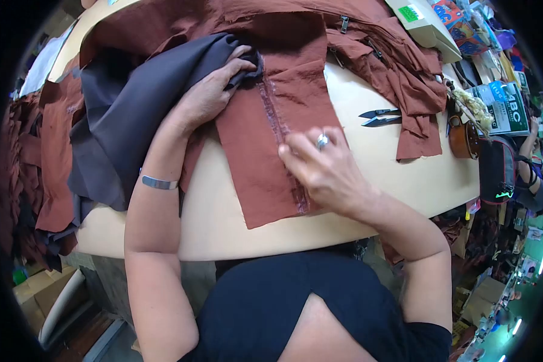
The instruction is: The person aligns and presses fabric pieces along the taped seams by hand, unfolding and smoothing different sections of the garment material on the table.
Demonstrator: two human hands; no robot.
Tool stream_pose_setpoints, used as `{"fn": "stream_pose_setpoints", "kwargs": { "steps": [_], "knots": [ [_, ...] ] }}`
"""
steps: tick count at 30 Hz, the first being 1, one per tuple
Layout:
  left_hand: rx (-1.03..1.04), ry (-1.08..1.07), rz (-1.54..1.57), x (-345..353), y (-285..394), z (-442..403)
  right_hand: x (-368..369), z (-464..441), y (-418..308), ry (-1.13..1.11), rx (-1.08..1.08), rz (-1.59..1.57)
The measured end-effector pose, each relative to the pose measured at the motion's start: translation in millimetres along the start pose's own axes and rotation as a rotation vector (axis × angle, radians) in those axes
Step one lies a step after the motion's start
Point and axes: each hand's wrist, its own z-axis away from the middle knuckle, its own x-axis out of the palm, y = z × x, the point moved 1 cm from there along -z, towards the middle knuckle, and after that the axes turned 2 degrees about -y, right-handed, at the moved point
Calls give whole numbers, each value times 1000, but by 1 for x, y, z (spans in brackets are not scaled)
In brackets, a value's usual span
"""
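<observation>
Across the table lies a rust-brown fabric piece [241, 163] with a seam [273, 111] running down it, streaked whitish along its length. My right hand [326, 166], a ring on one finger, is closed over the lower part of this seam; whatever its fingertips hold is hidden. My left hand [217, 84] grips a fold of dark grey fabric [145, 102] near the seam's upper end. That grey cloth drapes over the left side of the table, on top of more brown fabric.
Thread snips [380, 117] lie on the cream tabletop [368, 163] to the right. Beyond them are bunched brown fabric with zippers [398, 72], a brown cup [463, 139], a box [425, 27] and a printed package [502, 107]. Another person's arm [528, 148] shows at far right.
</observation>
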Motion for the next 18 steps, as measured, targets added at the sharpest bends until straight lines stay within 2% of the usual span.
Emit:
{"fn": "stream_pose_setpoints", "kwargs": {
  "steps": [4,7,11,14,15,18],
  "knots": [
    [-8,3,1,0,1,-2,-19,22,-16,-92,-47,-204],
    [1,33,-30,3,3,-2,-32,26,0,77,63,-404],
    [-44,53,-33,7,13,1,-45,18,27,260,273,-421],
    [-43,-56,112,17,35,4,-46,-13,48,380,167,-424],
    [-25,-93,165,24,42,4,-48,-28,54,343,192,-468],
    [-98,-103,172,37,66,8,-38,-91,74,427,70,-294]
  ]
}}
